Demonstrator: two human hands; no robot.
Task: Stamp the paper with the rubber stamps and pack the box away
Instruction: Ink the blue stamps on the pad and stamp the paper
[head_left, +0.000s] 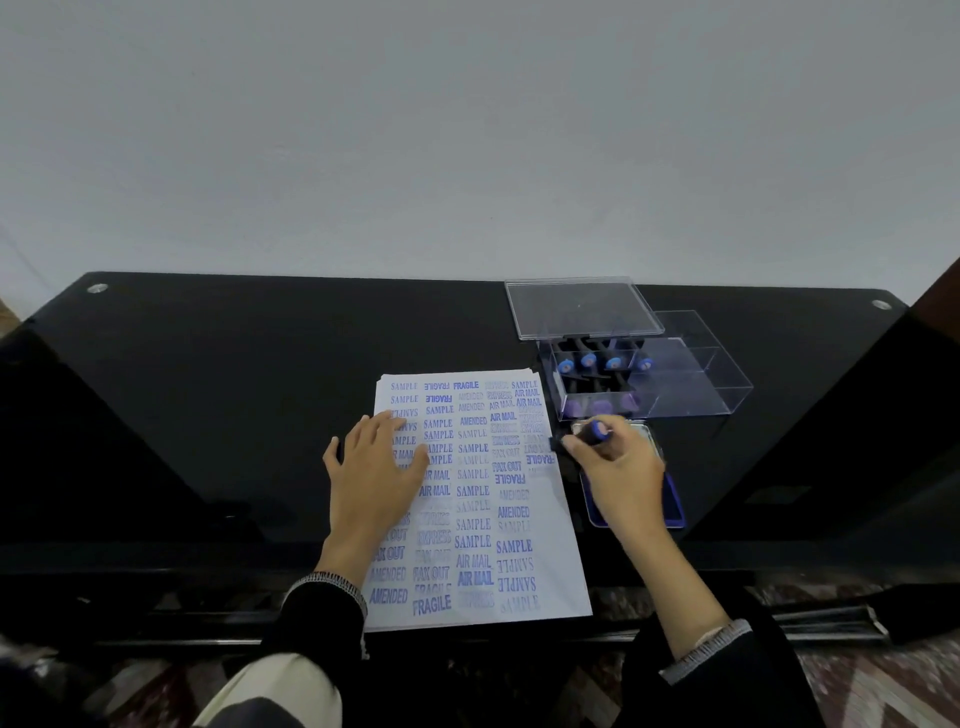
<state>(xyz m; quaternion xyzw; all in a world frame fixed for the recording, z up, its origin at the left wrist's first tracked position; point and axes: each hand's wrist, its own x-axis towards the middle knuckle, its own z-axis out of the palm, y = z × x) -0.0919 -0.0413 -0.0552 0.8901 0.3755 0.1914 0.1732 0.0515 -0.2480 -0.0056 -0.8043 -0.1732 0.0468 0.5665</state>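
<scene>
A white paper (483, 519) covered in blue stamped words lies on the black table (208, 389). My left hand (374, 467) presses flat on the sheet's left side, fingers straight. My right hand (618, 467) grips a rubber stamp (592, 432) with a blue-capped black handle, held at the paper's right edge, above the blue ink pad (670, 506). Behind it stands the clear plastic box (691, 384) with several blue-capped and purple stamps inside. Its clear lid (582, 306) stands open at the back.
The table backs onto a pale wall (467, 130). Its front edge runs just above my knees. A patterned carpet (857, 686) shows below. Bare black tabletop stretches left of the paper and right of the box.
</scene>
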